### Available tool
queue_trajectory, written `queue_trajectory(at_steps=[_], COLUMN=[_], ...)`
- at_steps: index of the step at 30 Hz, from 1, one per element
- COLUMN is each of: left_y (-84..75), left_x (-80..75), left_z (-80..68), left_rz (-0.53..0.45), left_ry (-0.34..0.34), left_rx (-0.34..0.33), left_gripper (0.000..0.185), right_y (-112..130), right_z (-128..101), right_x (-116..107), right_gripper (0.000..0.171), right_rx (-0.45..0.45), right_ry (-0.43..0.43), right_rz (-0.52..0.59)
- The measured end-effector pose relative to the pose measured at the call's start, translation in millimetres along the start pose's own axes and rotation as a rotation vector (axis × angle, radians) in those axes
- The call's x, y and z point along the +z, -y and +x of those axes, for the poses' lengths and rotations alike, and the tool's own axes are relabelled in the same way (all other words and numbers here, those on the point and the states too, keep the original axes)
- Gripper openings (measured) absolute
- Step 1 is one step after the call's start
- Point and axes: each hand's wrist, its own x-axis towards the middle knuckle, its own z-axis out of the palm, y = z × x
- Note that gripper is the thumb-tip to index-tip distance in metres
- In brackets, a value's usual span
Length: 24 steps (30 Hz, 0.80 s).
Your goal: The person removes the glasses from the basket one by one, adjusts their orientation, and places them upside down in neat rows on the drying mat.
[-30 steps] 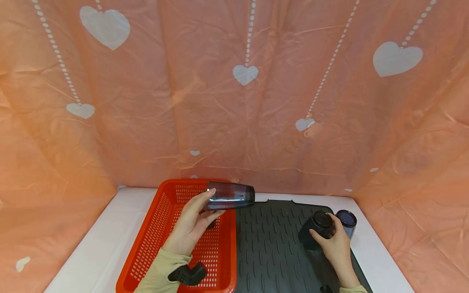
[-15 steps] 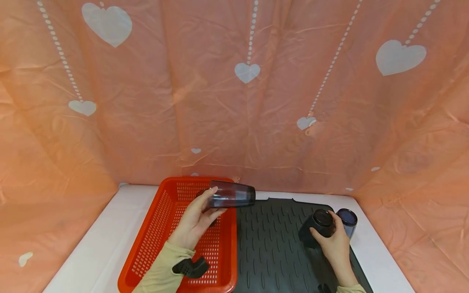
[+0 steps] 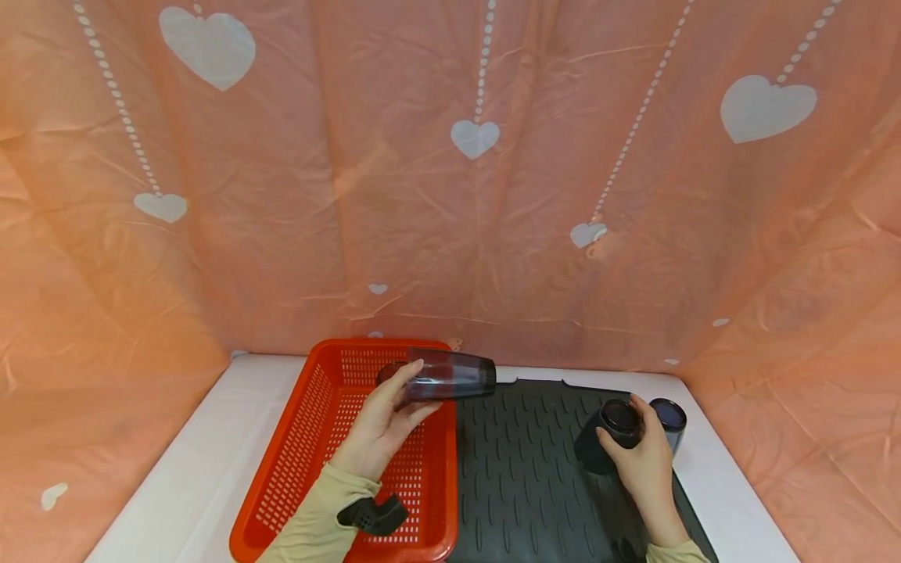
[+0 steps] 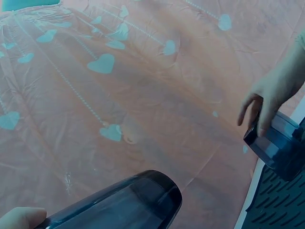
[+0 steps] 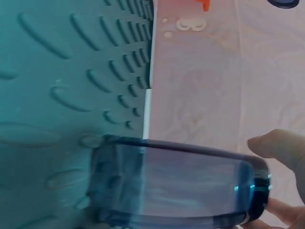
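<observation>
"One left hand (image 3: 376,434) and one right hand (image 3: 646,461) are before us; what do we see them holding?"

"We see the left gripping a dark see-through glass (image 3: 457,375), sideways over the right rim of the red basket (image 3: 454,500), its narrower end pointing right."

"And the right?"

"We find thumb and fingers around a second glass (image 3: 604,438), bottom up over the black ridged mat (image 3: 521,469); we cannot tell whether they touch. Just beside that hand we spot a third glass (image 3: 669,413), near the mat's right edge on the white counter (image 3: 176,453)."
</observation>
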Motion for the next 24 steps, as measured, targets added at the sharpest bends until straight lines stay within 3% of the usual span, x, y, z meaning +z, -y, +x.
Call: queue_trajectory(at_steps=[14,24], left_y=[4.4,4.0], left_x=[0.1,2.9], left_z=[-2.0,-2.4], left_rz=[0.068,0.046], left_ry=[0.016,0.040], left_rx=[0.011,-0.010], left_gripper=[0.055,0.057], right_y=[29.0,53.5], right_z=[11.2,19.6], right_x=[-4.5,-1.3], right_gripper=[0.058,0.054], right_rx=[-0.103,-0.125], right_ry=[-0.047,-0.016], right_rz=[0.027,0.159])
